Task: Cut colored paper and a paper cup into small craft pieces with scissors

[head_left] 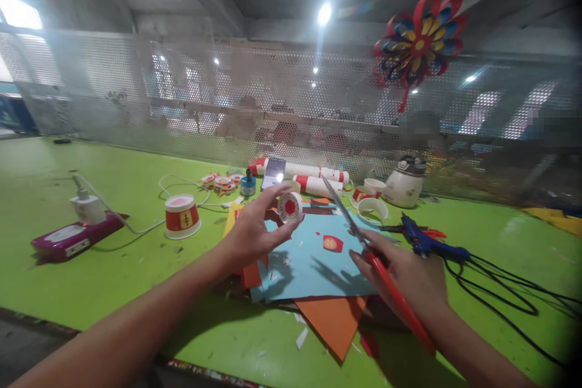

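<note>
Between the thumb and fingers of my left hand [254,224] is a small white paper roll [290,208], its end turned toward me and marked with a red hexagon and dots. My right hand [407,273] grips a pair of scissors [393,294] by the red handles, the long blades pointing up and to the left. Below both hands lie light blue paper sheets [304,279], with a red cut-out [333,244] bearing a gold print on top. Orange paper [334,321] sticks out from under the sheets toward me.
A red and white paper cup [182,217] and a purple power strip [77,236] stand left. A blue glue gun [430,242] with black cord lies right. White and red tubes [300,170], a phone [273,173], a blue bottle [248,184] and a white pot [404,185] line the back.
</note>
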`<state>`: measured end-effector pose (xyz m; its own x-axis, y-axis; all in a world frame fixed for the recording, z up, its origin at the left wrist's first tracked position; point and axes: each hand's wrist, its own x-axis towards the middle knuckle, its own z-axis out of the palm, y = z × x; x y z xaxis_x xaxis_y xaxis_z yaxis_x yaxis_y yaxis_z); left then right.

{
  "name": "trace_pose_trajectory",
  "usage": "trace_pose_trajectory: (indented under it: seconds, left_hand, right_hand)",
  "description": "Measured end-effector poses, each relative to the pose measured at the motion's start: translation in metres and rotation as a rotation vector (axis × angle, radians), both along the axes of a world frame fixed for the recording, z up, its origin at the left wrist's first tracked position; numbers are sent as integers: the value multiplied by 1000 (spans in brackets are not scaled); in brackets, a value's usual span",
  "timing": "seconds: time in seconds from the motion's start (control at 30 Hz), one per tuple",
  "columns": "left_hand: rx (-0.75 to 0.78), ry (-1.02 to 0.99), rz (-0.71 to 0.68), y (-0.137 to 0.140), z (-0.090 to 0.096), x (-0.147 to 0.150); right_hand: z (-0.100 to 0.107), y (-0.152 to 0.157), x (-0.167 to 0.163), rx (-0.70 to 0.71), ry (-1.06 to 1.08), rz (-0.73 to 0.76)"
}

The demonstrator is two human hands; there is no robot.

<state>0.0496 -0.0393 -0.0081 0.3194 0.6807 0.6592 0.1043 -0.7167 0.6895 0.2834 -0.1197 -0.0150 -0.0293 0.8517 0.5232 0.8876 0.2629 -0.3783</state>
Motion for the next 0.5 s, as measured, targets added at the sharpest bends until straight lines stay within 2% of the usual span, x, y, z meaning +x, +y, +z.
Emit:
trace_pose_trajectory:
  seconds: [0.1,0.27,0.4,0.5]
  left_hand:
    - [-149,-67,-67,0,3,0]
    - [-497,-272,-390,1,8,-3]
    - [-621,-345,-593,3,10,-6]
    - [-632,-325,-702,3,9,-9]
  right_hand:
    - [-2,0,1,-15,-28,54]
    - [-6,-3,-2,10,-23,109]
    - [-5,-6,-5,31,15,106]
    - [-2,-7,-7,40,50,98]
